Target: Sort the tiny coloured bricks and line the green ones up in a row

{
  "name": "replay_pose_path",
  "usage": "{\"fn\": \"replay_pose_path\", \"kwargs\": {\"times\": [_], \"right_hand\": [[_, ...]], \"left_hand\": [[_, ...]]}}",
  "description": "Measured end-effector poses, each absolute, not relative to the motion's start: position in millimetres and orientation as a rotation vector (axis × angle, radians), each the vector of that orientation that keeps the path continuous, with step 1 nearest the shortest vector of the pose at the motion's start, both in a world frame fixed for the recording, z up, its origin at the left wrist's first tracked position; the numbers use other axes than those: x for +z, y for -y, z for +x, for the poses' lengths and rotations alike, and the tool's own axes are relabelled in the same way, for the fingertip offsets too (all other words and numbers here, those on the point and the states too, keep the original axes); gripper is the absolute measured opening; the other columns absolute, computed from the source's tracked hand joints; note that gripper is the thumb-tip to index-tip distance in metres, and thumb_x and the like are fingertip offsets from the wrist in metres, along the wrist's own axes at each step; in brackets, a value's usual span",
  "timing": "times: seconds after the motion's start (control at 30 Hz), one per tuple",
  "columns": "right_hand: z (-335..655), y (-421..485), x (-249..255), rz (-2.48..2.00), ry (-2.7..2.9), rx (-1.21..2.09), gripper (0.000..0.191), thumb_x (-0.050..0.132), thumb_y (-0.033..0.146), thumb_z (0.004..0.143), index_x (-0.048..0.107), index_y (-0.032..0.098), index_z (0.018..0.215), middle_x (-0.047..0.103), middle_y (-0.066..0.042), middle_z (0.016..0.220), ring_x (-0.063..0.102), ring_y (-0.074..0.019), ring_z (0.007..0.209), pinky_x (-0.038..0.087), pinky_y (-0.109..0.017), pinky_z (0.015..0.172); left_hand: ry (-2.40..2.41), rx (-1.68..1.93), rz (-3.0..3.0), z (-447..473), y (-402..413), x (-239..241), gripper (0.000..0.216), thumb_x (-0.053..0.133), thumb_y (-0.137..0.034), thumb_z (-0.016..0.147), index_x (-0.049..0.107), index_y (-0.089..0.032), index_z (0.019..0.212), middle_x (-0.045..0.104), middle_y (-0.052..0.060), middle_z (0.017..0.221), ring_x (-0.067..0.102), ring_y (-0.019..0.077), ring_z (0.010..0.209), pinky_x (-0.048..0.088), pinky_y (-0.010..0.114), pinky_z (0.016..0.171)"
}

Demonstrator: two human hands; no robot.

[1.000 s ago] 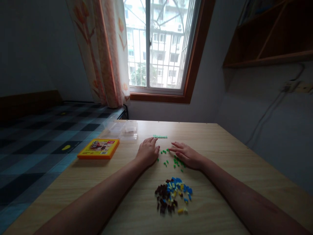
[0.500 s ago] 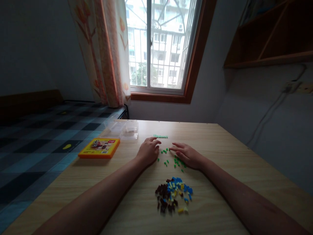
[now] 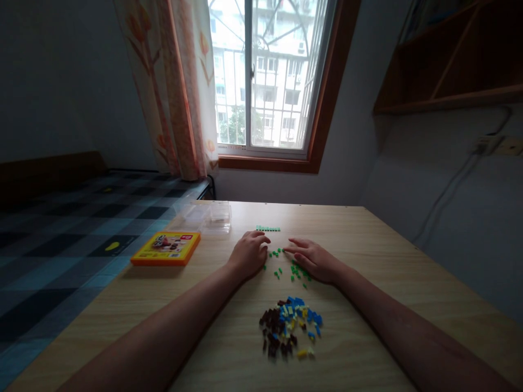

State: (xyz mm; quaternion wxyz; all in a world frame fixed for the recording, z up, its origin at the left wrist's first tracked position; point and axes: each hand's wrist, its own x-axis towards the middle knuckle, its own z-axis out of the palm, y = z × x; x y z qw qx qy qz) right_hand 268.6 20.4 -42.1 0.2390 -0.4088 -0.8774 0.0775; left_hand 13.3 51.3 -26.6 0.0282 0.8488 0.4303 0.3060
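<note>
My left hand (image 3: pixel 248 253) rests on the table with its fingers loosely curved and apart, and I see nothing in them. Just beyond its fingertips runs a neat row of small green bricks (image 3: pixel 268 229). My right hand (image 3: pixel 314 258) lies palm down with the fingers stretched out; its index fingertip is at a loose green brick (image 3: pixel 279 250). More green bricks (image 3: pixel 293 270) are scattered beside and partly under the right hand. Nearer to me lies a pile of brown bricks (image 3: pixel 273 321), mixed with blue bricks (image 3: pixel 297 302) and some yellow and cream ones.
On the table's left side lies a yellow-orange box (image 3: pixel 165 249) with a printed picture. Behind it stands a clear plastic container (image 3: pixel 220 216). A bed with a checked cover (image 3: pixel 93 234) adjoins the table's left edge. The window (image 3: pixel 278 81) is straight ahead.
My left fingers have shifted very slightly, down and to the right. My right hand and the bricks look the same.
</note>
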Motion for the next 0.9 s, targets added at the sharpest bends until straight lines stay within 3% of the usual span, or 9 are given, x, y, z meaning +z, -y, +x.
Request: {"fn": "replay_pose_path", "kwargs": {"times": [0.43, 0.77, 0.9], "right_hand": [[276, -61, -64, -1.396, 2.188, 0.182, 0.059, 0.023, 0.055, 0.101, 0.064, 0.024, 0.131, 0.045, -0.014, 0.15, 0.032, -0.0335, 0.142, 0.028, -0.057, 0.114], [271, -107, -59, -1.4, 2.205, 0.255, 0.059, 0.023, 0.055, 0.101, 0.066, 0.025, 0.128, 0.042, -0.009, 0.152, 0.034, -0.031, 0.142, 0.027, -0.052, 0.116], [272, -104, -62, -1.32, 2.254, 0.244, 0.056, 0.024, 0.054, 0.101, 0.059, 0.027, 0.136, 0.038, -0.009, 0.155, 0.028, -0.0314, 0.145, 0.025, -0.053, 0.116]], "left_hand": [[-1.369, 0.894, 2.594, 13, -50, -27, 0.024, 0.054, -0.015, 0.083, 0.073, -0.02, 0.098, 0.068, 0.006, 0.116, 0.058, 0.0252, 0.111, 0.047, 0.042, 0.103], [-1.392, 0.861, 2.546, 13, -49, -26, 0.023, 0.056, -0.015, 0.083, 0.073, -0.018, 0.098, 0.068, 0.007, 0.113, 0.059, 0.0248, 0.109, 0.046, 0.04, 0.102], [-1.403, 0.839, 2.534, 12, -50, -27, 0.023, 0.055, -0.014, 0.083, 0.072, -0.019, 0.098, 0.069, 0.007, 0.112, 0.06, 0.0246, 0.107, 0.047, 0.04, 0.101]]}}
